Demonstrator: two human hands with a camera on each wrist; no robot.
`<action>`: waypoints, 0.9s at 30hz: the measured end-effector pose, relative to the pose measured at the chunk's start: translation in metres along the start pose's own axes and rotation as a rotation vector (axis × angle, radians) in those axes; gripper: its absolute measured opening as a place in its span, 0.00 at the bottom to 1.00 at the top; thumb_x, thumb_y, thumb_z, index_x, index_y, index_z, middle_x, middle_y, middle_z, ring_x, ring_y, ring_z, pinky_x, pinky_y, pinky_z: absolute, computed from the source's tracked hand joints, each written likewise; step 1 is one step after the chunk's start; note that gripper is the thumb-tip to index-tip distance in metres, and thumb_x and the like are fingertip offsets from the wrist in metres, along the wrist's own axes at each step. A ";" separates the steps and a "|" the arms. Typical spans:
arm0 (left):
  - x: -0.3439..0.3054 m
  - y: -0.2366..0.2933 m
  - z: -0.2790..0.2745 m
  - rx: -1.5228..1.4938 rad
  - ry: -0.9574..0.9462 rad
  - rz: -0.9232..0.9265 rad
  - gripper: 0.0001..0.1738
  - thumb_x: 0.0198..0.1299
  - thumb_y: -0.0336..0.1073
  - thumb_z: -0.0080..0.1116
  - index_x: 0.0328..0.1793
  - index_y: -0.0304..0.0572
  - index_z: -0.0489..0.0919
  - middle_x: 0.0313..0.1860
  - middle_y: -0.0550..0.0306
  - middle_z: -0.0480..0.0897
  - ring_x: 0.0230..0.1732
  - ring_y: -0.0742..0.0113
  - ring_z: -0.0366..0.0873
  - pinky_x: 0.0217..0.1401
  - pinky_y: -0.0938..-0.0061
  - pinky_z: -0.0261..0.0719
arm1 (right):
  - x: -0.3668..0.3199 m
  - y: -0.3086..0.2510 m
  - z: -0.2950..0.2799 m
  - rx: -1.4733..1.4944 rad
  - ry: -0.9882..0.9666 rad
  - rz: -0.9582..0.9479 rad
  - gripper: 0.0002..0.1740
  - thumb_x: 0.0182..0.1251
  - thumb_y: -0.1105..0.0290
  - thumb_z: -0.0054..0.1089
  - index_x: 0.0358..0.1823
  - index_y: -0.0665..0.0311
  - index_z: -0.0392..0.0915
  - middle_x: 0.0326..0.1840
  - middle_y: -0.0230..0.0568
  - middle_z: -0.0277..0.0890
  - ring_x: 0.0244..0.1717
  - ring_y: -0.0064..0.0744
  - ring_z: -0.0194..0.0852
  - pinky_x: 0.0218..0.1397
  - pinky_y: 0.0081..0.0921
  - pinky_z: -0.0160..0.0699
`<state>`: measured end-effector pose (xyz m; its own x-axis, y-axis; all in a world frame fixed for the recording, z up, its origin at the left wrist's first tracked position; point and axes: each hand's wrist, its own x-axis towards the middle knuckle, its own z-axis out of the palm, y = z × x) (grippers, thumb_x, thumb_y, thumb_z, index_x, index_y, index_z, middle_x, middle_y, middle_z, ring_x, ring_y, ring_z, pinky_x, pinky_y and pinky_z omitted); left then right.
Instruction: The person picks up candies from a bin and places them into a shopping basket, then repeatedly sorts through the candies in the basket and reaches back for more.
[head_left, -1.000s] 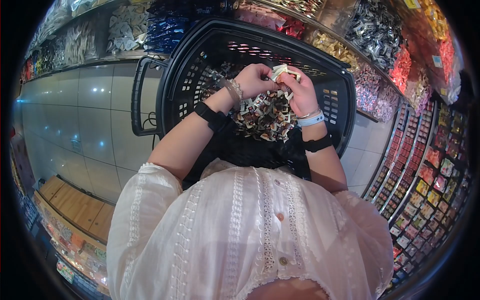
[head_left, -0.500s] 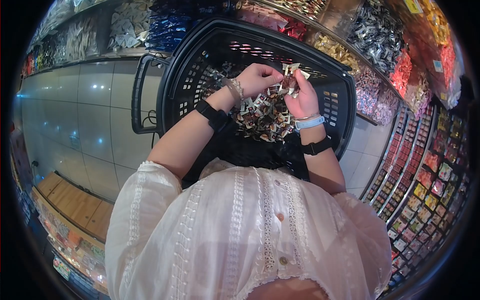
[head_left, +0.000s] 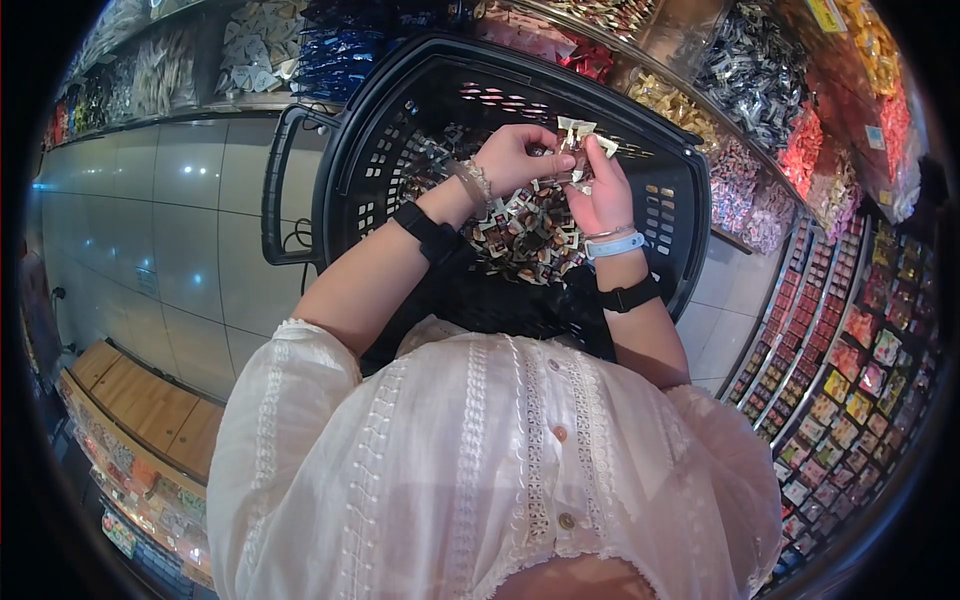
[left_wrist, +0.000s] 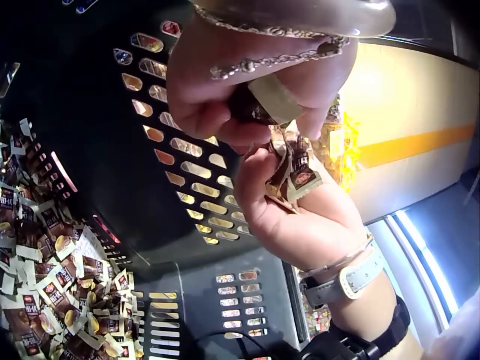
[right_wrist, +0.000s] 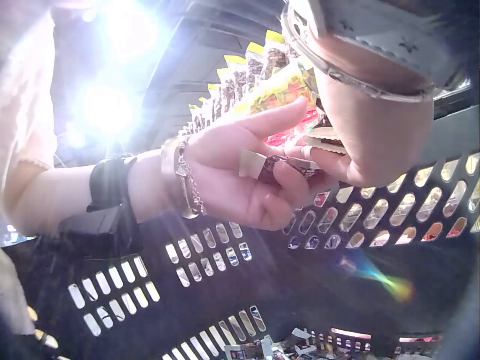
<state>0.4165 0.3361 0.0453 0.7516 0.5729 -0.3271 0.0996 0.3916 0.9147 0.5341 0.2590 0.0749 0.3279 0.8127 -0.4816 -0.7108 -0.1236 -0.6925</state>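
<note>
In the head view both hands meet above a black shopping basket [head_left: 690, 240]. My left hand [head_left: 512, 162] has curled fingers with a wrapped candy [left_wrist: 276, 99] in them, its cream end sticking out in the left wrist view. My right hand [head_left: 603, 195] holds several brown and cream wrapped candies [left_wrist: 301, 171] between thumb and fingers. The left fingertips are right at these candies. Below the hands, a heap of similar wrapped candies [head_left: 530, 235] lies in the basket.
The basket's handle [head_left: 272, 190] stands out to the left over the tiled floor [head_left: 180, 220]. Candy bins [head_left: 745, 70] line the back and right. Racks of small packets [head_left: 850, 400] stand at the right, a wooden bench top [head_left: 150, 400] at lower left.
My hands were close together over the candies, then drew slightly apart. The right hand has opened out a little, showing more of the candies; the left thumb and fingers are back against them.
</note>
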 end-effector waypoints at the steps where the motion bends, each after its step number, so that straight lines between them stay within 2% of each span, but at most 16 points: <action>1: 0.001 -0.002 0.000 0.004 0.029 0.016 0.14 0.48 0.41 0.61 0.35 0.39 0.76 0.22 0.66 0.75 0.19 0.84 0.67 0.19 0.87 0.65 | 0.001 0.001 -0.001 -0.018 -0.012 0.008 0.09 0.63 0.64 0.45 0.40 0.59 0.70 0.37 0.32 0.73 0.39 0.25 0.69 0.43 0.26 0.66; 3: 0.001 -0.002 0.001 0.007 0.059 0.030 0.17 0.45 0.44 0.63 0.33 0.38 0.76 0.20 0.64 0.75 0.15 0.83 0.66 0.16 0.86 0.64 | 0.000 0.002 -0.001 -0.006 -0.007 0.017 0.09 0.63 0.65 0.45 0.40 0.60 0.70 0.37 0.32 0.73 0.39 0.25 0.69 0.43 0.26 0.66; 8: 0.000 0.001 0.002 -0.091 0.072 -0.052 0.14 0.46 0.41 0.62 0.31 0.39 0.75 0.20 0.65 0.75 0.14 0.83 0.65 0.14 0.87 0.61 | -0.003 0.003 0.002 0.009 -0.011 0.015 0.10 0.63 0.65 0.45 0.41 0.60 0.70 0.37 0.32 0.73 0.39 0.24 0.69 0.43 0.27 0.66; 10: 0.000 0.002 0.002 -0.102 0.081 -0.069 0.13 0.46 0.40 0.61 0.30 0.38 0.75 0.19 0.65 0.75 0.15 0.82 0.66 0.16 0.86 0.63 | -0.005 0.004 0.007 -0.005 0.089 -0.033 0.09 0.62 0.66 0.46 0.40 0.60 0.69 0.36 0.31 0.72 0.38 0.22 0.70 0.41 0.23 0.68; 12: -0.001 0.004 0.003 -0.113 0.090 -0.084 0.12 0.45 0.39 0.61 0.29 0.38 0.76 0.19 0.64 0.75 0.16 0.81 0.67 0.17 0.85 0.65 | -0.001 0.009 0.003 -0.030 0.091 -0.094 0.08 0.62 0.66 0.46 0.40 0.60 0.69 0.36 0.30 0.72 0.36 0.21 0.70 0.39 0.21 0.68; 14: -0.003 0.006 0.003 0.130 0.128 0.013 0.11 0.48 0.38 0.60 0.33 0.38 0.75 0.23 0.65 0.76 0.21 0.82 0.70 0.21 0.86 0.68 | 0.002 0.013 0.002 -0.054 0.093 -0.154 0.08 0.62 0.67 0.47 0.40 0.60 0.69 0.35 0.30 0.72 0.35 0.20 0.70 0.37 0.19 0.69; 17: -0.003 0.006 0.003 0.308 0.173 0.070 0.12 0.47 0.38 0.60 0.33 0.37 0.75 0.24 0.64 0.76 0.20 0.81 0.70 0.20 0.85 0.69 | 0.004 0.015 0.006 -0.070 0.163 -0.205 0.09 0.60 0.69 0.49 0.39 0.65 0.68 0.34 0.31 0.70 0.33 0.18 0.67 0.37 0.16 0.67; 21: -0.006 0.012 0.003 0.353 0.173 0.090 0.13 0.47 0.38 0.60 0.34 0.36 0.74 0.24 0.64 0.76 0.22 0.81 0.71 0.22 0.86 0.69 | 0.007 0.018 0.005 -0.112 0.140 -0.247 0.09 0.60 0.69 0.50 0.38 0.66 0.68 0.33 0.31 0.70 0.33 0.17 0.66 0.37 0.16 0.66; 23: -0.008 0.015 0.005 -0.029 0.082 -0.004 0.15 0.47 0.41 0.61 0.35 0.38 0.74 0.24 0.65 0.76 0.22 0.82 0.70 0.23 0.88 0.67 | 0.008 0.019 0.005 -0.132 0.121 -0.274 0.09 0.60 0.69 0.50 0.38 0.66 0.68 0.33 0.31 0.70 0.32 0.17 0.66 0.37 0.15 0.66; 25: -0.007 0.017 0.003 -0.099 0.035 -0.069 0.16 0.46 0.42 0.61 0.35 0.38 0.74 0.23 0.66 0.75 0.22 0.82 0.68 0.23 0.88 0.66 | 0.008 0.019 0.008 -0.192 0.150 -0.367 0.09 0.60 0.69 0.49 0.39 0.67 0.67 0.33 0.31 0.70 0.32 0.17 0.65 0.38 0.15 0.65; 27: -0.006 0.017 0.003 -0.167 -0.013 -0.135 0.16 0.46 0.43 0.62 0.35 0.39 0.74 0.23 0.67 0.74 0.22 0.83 0.67 0.23 0.89 0.65 | 0.008 0.021 0.007 -0.208 0.153 -0.363 0.09 0.60 0.70 0.49 0.39 0.67 0.67 0.33 0.31 0.70 0.33 0.17 0.65 0.38 0.15 0.65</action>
<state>0.4153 0.3372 0.0638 0.7475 0.4982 -0.4395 0.0910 0.5786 0.8106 0.5174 0.2671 0.0609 0.6328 0.7328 -0.2503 -0.3970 0.0295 -0.9174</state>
